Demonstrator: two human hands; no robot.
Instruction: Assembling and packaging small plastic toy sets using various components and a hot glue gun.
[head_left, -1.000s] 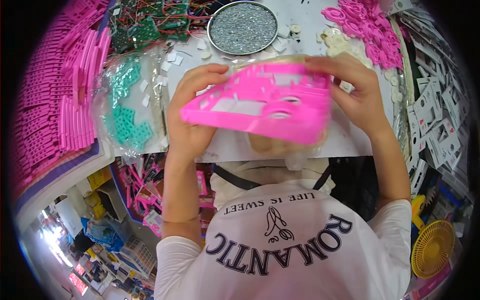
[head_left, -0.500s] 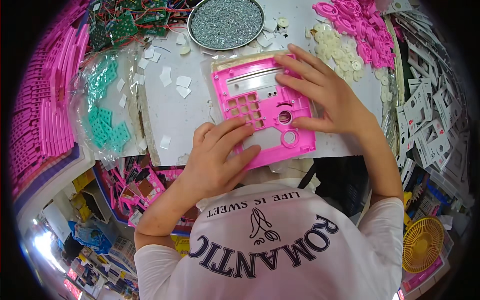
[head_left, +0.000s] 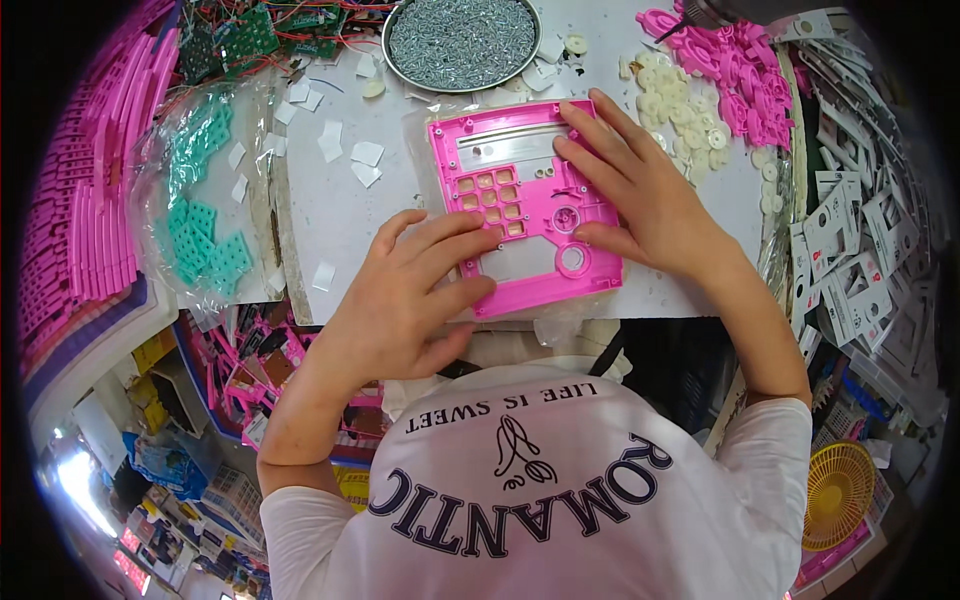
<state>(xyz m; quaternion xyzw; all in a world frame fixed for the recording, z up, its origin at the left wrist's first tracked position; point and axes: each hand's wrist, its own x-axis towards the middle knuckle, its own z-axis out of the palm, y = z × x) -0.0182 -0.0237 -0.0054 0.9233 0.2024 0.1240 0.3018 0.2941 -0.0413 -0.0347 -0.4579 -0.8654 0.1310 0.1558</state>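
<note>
A pink plastic casing panel (head_left: 545,285) lies inner side up at the near middle of the table. It has a clear window, a grid of square holes and round openings. My left hand (head_left: 415,285) rests its outstretched fingers on the panel's left side, over the lower grid, with its thumb apart below. On the right side lies my right hand (head_left: 645,205), fingers spread over the far right corner and thumb near the round openings. Both hands touch the panel without closing round it. A clear plastic bag (head_left: 560,325) shows partly from under it.
Beyond the panel stands a round metal tray (head_left: 385,40) of screws. White discs (head_left: 690,120) and pink parts (head_left: 750,90) lie far right, under a dark tool (head_left: 715,12). Left are bagged turquoise keypads (head_left: 195,235), white paper pieces (head_left: 367,153) and stacked pink panels (head_left: 110,235).
The panel has moved slightly away from me and now lies flatter. My left hand has shifted down and left, its thumb coming into view. A dark tool now shows at the upper right.
</note>
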